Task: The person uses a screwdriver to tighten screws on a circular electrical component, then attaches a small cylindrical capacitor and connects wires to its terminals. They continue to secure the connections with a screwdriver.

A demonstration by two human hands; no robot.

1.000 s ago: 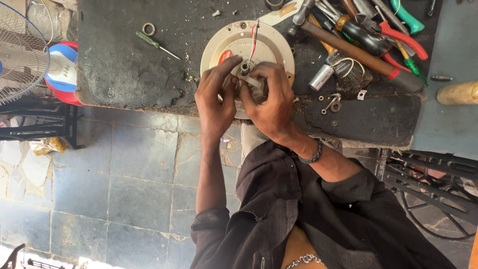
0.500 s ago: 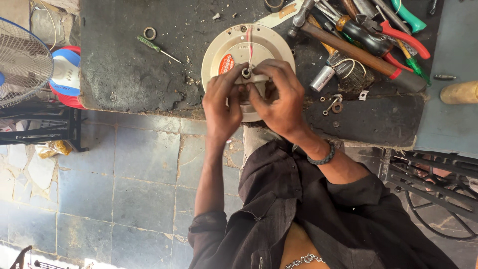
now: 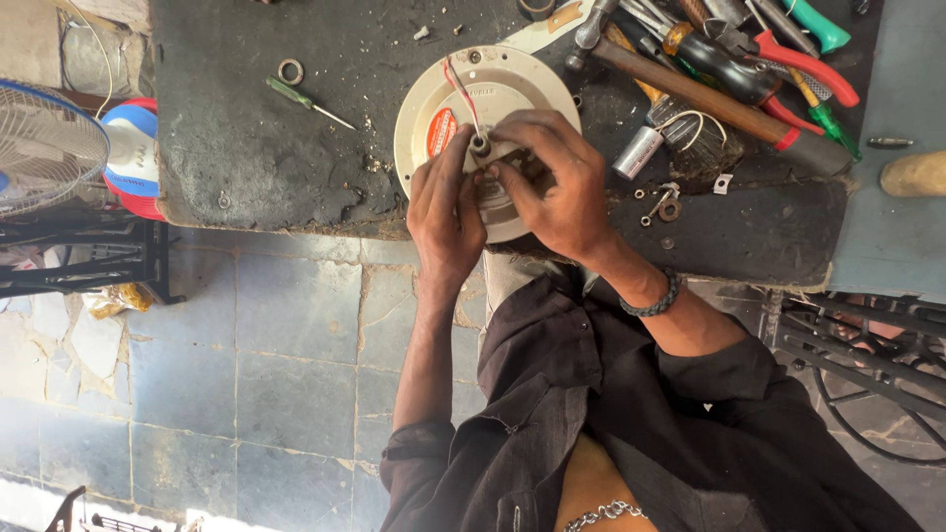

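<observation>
A round cream fan motor housing (image 3: 512, 84) with a red label lies on the dark workbench (image 3: 256, 148), near its front edge. Red and white wires run from its centre shaft (image 3: 480, 144). My left hand (image 3: 445, 212) rests on the housing's left side, fingers at the shaft. My right hand (image 3: 552, 182) covers the housing's right half, fingertips pinching at the shaft. What the fingers hold at the shaft is hidden. A dark beaded bracelet (image 3: 652, 296) sits on my right wrist.
A green-handled screwdriver (image 3: 305, 100) and a metal ring (image 3: 290, 71) lie at the left of the bench. A hammer (image 3: 709, 99), pliers and other tools pile at the right, with a small metal cylinder (image 3: 639, 153). A fan (image 3: 44, 148) stands at the left.
Both hands stay on the housing; the fingers have shifted around the centre shaft, and more of the housing's upper rim shows.
</observation>
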